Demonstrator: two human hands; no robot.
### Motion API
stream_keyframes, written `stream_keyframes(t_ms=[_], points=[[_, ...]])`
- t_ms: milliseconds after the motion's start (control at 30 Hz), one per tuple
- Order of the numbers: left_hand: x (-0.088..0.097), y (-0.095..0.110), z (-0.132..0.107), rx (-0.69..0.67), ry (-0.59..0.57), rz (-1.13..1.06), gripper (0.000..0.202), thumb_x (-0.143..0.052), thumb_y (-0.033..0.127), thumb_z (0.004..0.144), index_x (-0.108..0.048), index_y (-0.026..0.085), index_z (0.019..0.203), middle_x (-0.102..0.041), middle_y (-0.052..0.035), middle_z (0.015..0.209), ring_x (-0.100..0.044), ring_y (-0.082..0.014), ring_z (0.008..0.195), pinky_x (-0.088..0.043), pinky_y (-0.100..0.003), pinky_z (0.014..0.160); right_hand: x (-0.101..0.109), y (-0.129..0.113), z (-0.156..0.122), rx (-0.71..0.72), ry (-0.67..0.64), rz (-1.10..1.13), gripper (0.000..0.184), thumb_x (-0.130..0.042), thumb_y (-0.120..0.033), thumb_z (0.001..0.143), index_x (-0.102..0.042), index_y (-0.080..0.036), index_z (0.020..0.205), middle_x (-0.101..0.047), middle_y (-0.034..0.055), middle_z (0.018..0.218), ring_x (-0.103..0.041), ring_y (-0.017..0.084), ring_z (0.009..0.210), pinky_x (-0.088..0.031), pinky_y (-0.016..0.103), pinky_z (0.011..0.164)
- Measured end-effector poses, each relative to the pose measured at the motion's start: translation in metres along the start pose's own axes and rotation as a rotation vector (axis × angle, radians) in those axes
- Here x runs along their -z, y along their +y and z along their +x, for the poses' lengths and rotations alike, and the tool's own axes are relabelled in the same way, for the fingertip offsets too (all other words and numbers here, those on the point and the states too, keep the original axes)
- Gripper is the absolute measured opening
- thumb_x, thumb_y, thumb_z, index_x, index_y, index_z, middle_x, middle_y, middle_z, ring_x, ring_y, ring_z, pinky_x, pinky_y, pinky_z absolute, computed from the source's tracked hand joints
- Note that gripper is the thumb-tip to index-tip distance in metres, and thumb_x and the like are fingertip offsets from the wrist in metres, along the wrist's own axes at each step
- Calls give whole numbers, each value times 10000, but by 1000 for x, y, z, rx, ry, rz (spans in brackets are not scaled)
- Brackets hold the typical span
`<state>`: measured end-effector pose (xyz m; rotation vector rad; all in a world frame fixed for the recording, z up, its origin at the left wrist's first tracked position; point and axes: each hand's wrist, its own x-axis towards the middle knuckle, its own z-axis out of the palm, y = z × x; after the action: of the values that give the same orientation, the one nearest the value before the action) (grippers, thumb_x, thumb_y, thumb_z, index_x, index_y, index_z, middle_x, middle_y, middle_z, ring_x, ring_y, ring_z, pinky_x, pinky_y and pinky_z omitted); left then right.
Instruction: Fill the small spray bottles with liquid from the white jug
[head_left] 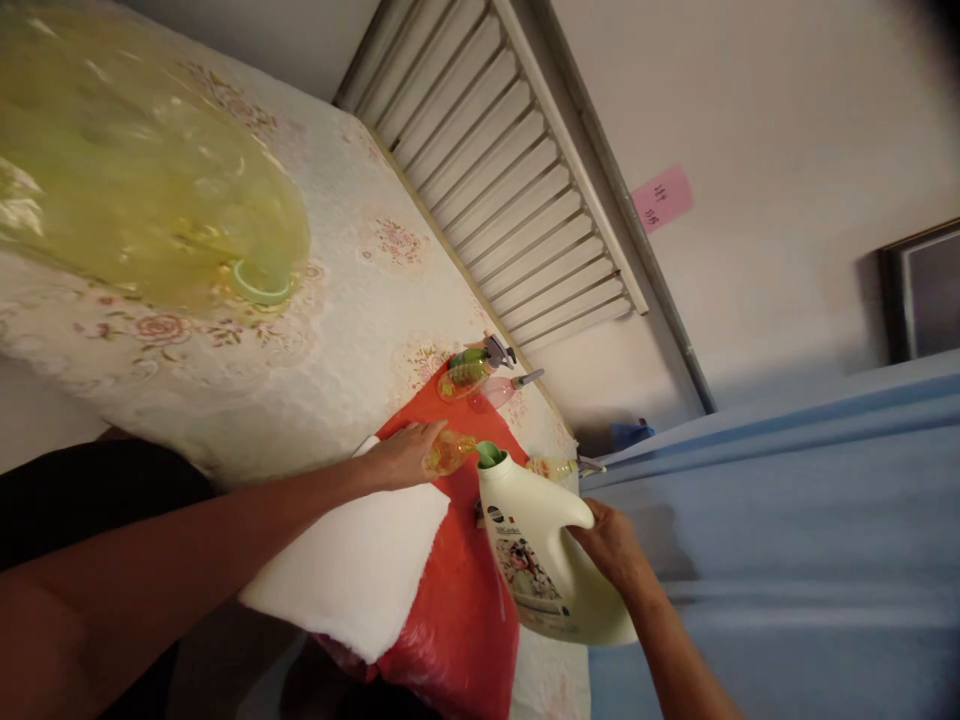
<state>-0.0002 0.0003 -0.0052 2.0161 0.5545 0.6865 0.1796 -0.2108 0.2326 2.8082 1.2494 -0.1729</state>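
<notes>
My right hand (611,545) grips the handle of a big cream detergent jug (536,560) and tilts it, its green spout toward a small clear bottle (448,452). My left hand (405,455) is closed round that small bottle, which holds yellowish liquid, over a red bag (457,600). Two spray bottles lie beyond: a greenish one (471,368) and a pinkish one (501,390). Another small bottle with yellow liquid (555,467) lies just behind the jug.
A white foam pad (360,570) lies on the floral tablecloth (352,290). A large yellow transparent container (142,180) lies at the upper left. A louvred shutter (495,170), a wall with a pink note (661,198) and blue cloth (787,520) surround the table.
</notes>
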Motion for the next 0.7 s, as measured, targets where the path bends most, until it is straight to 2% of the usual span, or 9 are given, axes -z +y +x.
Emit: stream_keyframes(t_ms=[167, 333, 433, 533, 633, 700], points=[[-4, -1, 3, 28, -13, 1, 905, -760, 367, 691, -327, 237, 1475, -557, -147, 1415, -523, -356, 1301, -457, -428, 1023, -7, 6, -3, -61, 27, 168, 301, -536, -446, 675, -645, -174, 746, -590, 4, 587, -534, 168, 568, -385, 252, 525], [-4, 2, 5, -4, -50, -14, 987, -836, 361, 613, -343, 194, 1452, -492, -173, 1476, -466, -385, 1347, -404, -454, 1112, -9, 17, -3, -127, 109, 350, 278, -575, -460, 662, -619, -187, 694, -516, -21, 506, -474, 147, 489, -365, 258, 497], [-6, 1, 7, -15, -44, -8, 877, -808, 304, 648, -391, 158, 1406, -540, -173, 1414, -497, -375, 1313, -421, -430, 1096, -14, 25, 0, -126, 194, 465, 290, -605, -464, 654, -631, -181, 711, -532, -16, 528, -503, 160, 531, -385, 264, 535], [-7, -2, 7, -47, -23, -9, 756, -762, 272, 684, -429, 203, 1358, -600, -129, 1333, -536, -356, 1267, -450, -420, 1063, -22, 28, 7, -131, 212, 619, 351, -639, -465, 611, -657, -169, 799, -622, 11, 629, -561, 193, 609, -423, 280, 581], [-6, -2, 7, -46, -11, -14, 763, -760, 270, 676, -421, 223, 1358, -605, -123, 1319, -552, -342, 1248, -448, -420, 1079, -30, 21, 15, -140, 199, 778, 421, -688, -437, 565, -668, -159, 880, -681, 31, 725, -596, 214, 661, -452, 290, 607], [-5, -1, 6, -43, 5, -13, 770, -755, 259, 673, -417, 196, 1362, -601, -141, 1321, -553, -342, 1250, -442, -430, 1094, -36, 15, 22, -139, 258, 840, 415, -700, -413, 568, -672, -155, 892, -692, 30, 753, -596, 209, 669, -456, 285, 615]])
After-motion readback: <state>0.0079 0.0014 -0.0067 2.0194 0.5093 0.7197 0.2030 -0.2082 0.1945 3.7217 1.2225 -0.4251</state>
